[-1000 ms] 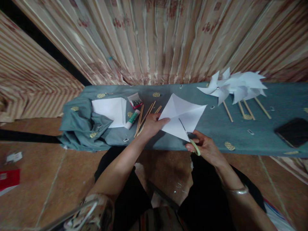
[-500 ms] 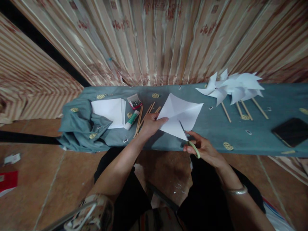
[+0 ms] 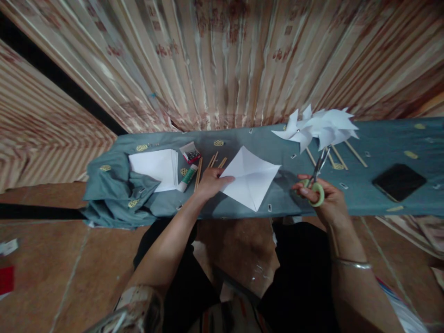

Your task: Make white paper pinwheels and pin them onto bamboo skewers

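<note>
My left hand point(image 3: 212, 182) pinches the left corner of a square sheet of white paper point(image 3: 252, 173), thumb on top. The sheet shows crease lines and a slit near its bottom corner. My right hand point(image 3: 326, 196) grips a pair of scissors point(image 3: 319, 169) by the pale green handles, blades pointing up and away from me, apart from the sheet. Just beyond the blades lie several white paper pinwheels point(image 3: 321, 128) on wooden sticks, overlapping one another. Several loose wooden sticks point(image 3: 198, 173) rest beside my left hand, partly hidden by it.
On the blue-grey cloth point(image 3: 208, 210) at left are a stack of white paper point(image 3: 154, 166), a glue stick point(image 3: 187, 178) and a small open box of metal pins point(image 3: 190, 152). A black phone point(image 3: 398, 181) lies at right. Pleated curtains point(image 3: 222, 69) hang behind the table.
My right hand has drawn the scissors out of the paper and moved right, turning the blades upward. My left hand still holds the sheet. The whole view has shifted slightly.
</note>
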The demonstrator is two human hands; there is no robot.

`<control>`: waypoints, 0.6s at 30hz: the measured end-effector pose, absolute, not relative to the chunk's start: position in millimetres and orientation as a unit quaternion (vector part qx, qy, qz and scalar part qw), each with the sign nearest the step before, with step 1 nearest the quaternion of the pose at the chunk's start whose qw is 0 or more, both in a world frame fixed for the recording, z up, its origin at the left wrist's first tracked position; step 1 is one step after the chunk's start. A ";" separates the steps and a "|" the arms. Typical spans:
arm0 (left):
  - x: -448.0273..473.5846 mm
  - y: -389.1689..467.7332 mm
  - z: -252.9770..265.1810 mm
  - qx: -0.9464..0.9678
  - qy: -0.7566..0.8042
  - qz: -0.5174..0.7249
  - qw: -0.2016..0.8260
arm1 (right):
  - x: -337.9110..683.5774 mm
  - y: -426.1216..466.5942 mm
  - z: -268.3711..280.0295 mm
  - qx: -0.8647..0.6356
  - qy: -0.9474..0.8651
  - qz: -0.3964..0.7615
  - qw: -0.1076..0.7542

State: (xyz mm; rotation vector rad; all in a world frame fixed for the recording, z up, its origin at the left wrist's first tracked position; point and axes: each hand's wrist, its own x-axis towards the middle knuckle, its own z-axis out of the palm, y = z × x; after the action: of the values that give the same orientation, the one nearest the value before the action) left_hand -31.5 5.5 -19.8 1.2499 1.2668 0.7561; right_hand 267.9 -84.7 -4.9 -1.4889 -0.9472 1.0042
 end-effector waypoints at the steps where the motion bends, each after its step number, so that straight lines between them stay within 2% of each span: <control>1: -29.5 3.6 -19.2 0.554 0.533 0.295 0.568 | 265.5 -82.1 -3.9 -0.623 -0.405 0.406 0.532; 4: -22.1 -1.9 -18.8 0.608 0.503 0.228 0.571 | 258.8 -77.4 1.0 -0.618 -0.446 0.396 0.512; 8: -14.1 -6.4 -20.5 0.661 0.477 0.185 0.549 | 254.7 -78.5 2.3 -0.610 -0.532 0.399 0.431; 12: -11.8 -6.8 -22.5 0.679 0.463 0.173 0.543 | 255.4 -81.7 -6.4 -0.626 -0.601 0.345 0.357; 15: -12.6 -4.9 -24.9 0.642 0.471 0.203 0.570 | 256.5 -82.1 -12.6 -0.644 -0.608 0.324 0.333; 18: -10.8 -2.0 -27.3 0.548 0.477 0.330 0.603 | 255.7 -81.4 -15.8 -0.653 -0.589 0.319 0.353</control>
State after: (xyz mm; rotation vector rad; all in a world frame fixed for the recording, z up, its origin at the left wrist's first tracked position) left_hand -10.8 -2.0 -27.3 1.2693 1.1034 0.7629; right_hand 255.7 -81.4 -15.8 -1.6888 -1.5240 0.8261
